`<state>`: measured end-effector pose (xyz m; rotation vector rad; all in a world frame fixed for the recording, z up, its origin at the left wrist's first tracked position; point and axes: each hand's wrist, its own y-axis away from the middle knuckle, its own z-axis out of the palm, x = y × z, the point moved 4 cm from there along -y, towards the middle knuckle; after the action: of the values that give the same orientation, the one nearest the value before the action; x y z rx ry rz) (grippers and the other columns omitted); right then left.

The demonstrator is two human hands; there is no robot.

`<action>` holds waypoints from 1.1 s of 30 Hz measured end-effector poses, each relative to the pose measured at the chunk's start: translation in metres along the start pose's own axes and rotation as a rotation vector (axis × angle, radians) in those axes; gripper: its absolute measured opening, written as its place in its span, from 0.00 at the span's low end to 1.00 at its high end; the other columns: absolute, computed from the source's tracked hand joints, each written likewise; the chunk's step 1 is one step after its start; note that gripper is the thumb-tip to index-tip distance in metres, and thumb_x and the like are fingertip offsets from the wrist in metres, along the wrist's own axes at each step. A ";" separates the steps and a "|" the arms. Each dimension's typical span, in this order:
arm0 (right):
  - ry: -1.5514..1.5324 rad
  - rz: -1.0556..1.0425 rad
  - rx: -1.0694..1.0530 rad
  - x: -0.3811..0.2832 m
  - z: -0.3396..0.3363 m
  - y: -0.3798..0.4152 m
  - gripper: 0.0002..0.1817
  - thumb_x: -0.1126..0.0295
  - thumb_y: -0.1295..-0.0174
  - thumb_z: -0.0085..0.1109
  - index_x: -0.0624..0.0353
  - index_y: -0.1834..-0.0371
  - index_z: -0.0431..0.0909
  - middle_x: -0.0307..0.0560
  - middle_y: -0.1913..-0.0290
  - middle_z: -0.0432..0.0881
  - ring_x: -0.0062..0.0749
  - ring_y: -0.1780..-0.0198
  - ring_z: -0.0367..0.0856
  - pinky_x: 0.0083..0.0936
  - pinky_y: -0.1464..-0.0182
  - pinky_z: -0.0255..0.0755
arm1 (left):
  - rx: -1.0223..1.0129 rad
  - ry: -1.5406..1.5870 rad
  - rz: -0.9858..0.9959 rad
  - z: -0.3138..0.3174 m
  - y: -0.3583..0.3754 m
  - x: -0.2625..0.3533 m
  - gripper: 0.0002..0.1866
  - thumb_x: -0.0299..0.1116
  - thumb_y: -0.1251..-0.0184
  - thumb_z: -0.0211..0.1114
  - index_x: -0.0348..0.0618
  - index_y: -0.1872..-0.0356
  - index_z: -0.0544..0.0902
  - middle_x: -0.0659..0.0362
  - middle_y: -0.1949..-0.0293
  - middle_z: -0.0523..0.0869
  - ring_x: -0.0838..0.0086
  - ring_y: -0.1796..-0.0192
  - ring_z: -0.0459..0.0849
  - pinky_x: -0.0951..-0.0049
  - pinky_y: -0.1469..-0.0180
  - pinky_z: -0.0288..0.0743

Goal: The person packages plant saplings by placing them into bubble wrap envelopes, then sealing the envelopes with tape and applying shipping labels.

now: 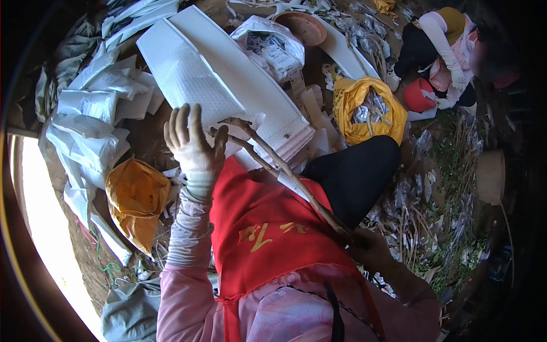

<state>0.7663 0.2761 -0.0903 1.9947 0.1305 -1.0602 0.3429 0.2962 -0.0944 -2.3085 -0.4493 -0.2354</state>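
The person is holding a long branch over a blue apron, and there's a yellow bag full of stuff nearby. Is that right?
Not quite. The apron is red, not blue, as the head view shows. The rest holds: the right hand grips the long branch by its lower end, the gloved left hand is raised by its forked tip, and a filled yellow bag sits nearby.

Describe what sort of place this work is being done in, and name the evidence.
Probably an informal outdoor packing spot on bare ground. White padded envelopes lie stacked, cut stems and plastic packets litter the ground, and another person crouches working nearby. The right hand holds a branch.
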 end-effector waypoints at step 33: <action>-0.012 -0.095 -0.312 -0.063 0.050 -0.094 0.16 0.64 0.37 0.63 0.67 0.54 0.78 0.41 0.62 0.81 0.17 0.60 0.76 0.18 0.53 0.72 | -0.772 1.147 -1.026 0.032 0.149 -0.038 0.16 0.28 0.33 0.53 0.44 0.44 0.71 0.61 0.65 0.80 0.79 0.71 0.79 0.78 0.69 0.76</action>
<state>0.6532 0.3168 -0.1180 1.7137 0.3646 -1.0418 0.3663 0.2130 -0.2250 -1.8752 -0.9500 -2.3691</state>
